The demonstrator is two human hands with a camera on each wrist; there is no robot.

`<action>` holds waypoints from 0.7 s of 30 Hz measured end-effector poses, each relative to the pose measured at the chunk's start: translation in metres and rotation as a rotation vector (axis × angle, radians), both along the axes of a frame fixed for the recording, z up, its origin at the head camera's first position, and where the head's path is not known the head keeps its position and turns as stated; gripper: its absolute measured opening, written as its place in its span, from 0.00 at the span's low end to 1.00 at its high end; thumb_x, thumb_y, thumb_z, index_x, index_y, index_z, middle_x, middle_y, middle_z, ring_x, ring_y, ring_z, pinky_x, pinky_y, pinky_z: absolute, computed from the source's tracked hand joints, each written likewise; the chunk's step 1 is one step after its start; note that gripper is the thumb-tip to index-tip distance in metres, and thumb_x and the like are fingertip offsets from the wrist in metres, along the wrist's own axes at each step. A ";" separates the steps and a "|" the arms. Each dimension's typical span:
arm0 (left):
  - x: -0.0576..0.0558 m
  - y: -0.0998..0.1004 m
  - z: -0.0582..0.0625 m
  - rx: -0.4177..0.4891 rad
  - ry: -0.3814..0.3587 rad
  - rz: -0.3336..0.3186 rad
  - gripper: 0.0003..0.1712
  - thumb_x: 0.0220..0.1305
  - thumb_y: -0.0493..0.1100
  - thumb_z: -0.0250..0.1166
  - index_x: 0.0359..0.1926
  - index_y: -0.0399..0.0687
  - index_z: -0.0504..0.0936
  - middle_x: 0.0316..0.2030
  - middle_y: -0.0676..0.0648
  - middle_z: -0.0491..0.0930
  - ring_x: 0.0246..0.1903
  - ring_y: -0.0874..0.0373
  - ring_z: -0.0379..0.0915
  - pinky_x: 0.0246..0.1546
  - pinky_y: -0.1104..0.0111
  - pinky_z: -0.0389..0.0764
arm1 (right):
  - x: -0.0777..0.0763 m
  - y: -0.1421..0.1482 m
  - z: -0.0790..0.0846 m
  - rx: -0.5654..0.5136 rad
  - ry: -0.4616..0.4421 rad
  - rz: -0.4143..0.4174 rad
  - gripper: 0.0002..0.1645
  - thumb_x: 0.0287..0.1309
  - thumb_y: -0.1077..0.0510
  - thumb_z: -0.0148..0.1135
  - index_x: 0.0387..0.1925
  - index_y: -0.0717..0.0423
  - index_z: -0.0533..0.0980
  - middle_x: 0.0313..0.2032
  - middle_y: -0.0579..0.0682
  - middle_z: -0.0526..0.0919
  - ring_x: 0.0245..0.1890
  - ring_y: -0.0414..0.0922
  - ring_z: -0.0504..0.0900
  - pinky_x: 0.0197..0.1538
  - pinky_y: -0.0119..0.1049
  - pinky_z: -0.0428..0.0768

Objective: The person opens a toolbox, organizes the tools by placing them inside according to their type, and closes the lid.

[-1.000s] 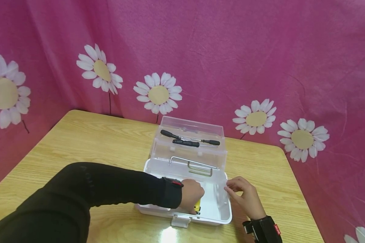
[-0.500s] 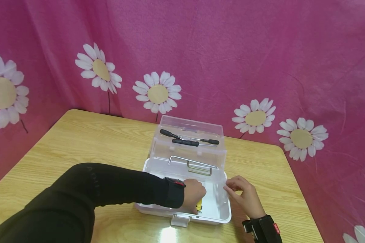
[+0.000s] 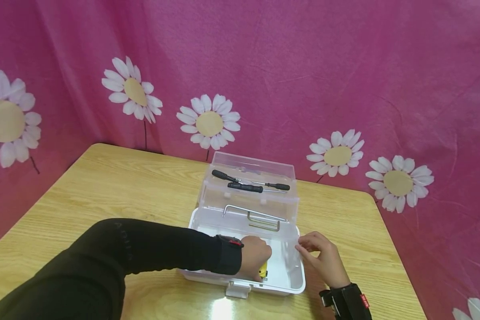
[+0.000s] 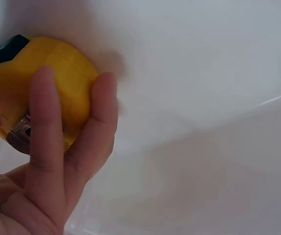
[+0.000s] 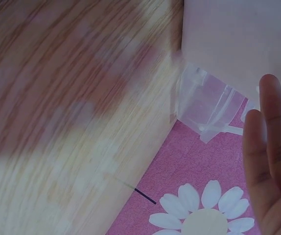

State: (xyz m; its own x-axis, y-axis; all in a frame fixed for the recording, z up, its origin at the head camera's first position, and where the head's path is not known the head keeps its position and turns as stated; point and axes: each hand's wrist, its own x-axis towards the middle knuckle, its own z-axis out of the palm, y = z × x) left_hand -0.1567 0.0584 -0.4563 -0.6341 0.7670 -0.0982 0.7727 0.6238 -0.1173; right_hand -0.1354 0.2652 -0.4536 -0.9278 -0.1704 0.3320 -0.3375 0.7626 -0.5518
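Observation:
A white toolbox [image 3: 281,291] stands with its translucent lid and trays folded back. Down inside the box, my left hand [image 3: 255,255] grips a yellow tape measure [image 3: 263,269]. In the left wrist view, that tape measure [image 4: 72,63] shows black and metal parts, with my fingers [image 4: 46,142] curled around its case. My right hand [image 3: 322,258] rests at the box's right rim, thumb and fingertips right at the edge. From the right wrist, the fingers [image 5: 275,132] look nearly straight beside the box wall [image 5: 228,39].
Black-handled screwdrivers [image 3: 246,188] lie in the upper tray. Bent metal hex keys [image 3: 260,213] lie in the lower one. A latch [image 3: 238,290] sticks out at the box's front. Behind the wooden table [image 3: 144,186] hangs a pink cloth [image 3: 264,66] with daisies.
My left hand has shifted slightly to the right inside the box, along with the tape measure. The right hand has stayed at the rim.

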 end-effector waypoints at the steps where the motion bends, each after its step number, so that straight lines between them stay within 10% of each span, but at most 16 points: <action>1: 0.000 0.000 0.000 -0.001 0.001 0.001 0.25 0.39 0.67 0.72 0.26 0.57 0.75 0.22 0.60 0.75 0.24 0.67 0.71 0.23 0.74 0.69 | 0.000 0.000 0.000 -0.001 -0.001 0.001 0.08 0.46 0.68 0.69 0.31 0.56 0.81 0.29 0.44 0.80 0.29 0.30 0.78 0.34 0.32 0.82; 21: 0.006 -0.004 0.006 -0.011 0.020 0.040 0.28 0.40 0.68 0.70 0.33 0.57 0.73 0.25 0.59 0.76 0.28 0.67 0.73 0.26 0.74 0.72 | 0.000 0.000 -0.001 -0.005 0.010 0.001 0.08 0.46 0.68 0.69 0.30 0.56 0.81 0.29 0.44 0.81 0.28 0.29 0.77 0.34 0.32 0.82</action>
State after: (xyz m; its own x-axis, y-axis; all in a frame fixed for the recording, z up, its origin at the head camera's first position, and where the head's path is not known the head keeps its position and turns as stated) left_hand -0.1511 0.0540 -0.4500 -0.6664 0.7397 -0.0932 0.7444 0.6530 -0.1398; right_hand -0.1357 0.2651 -0.4548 -0.9243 -0.1697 0.3418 -0.3437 0.7596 -0.5522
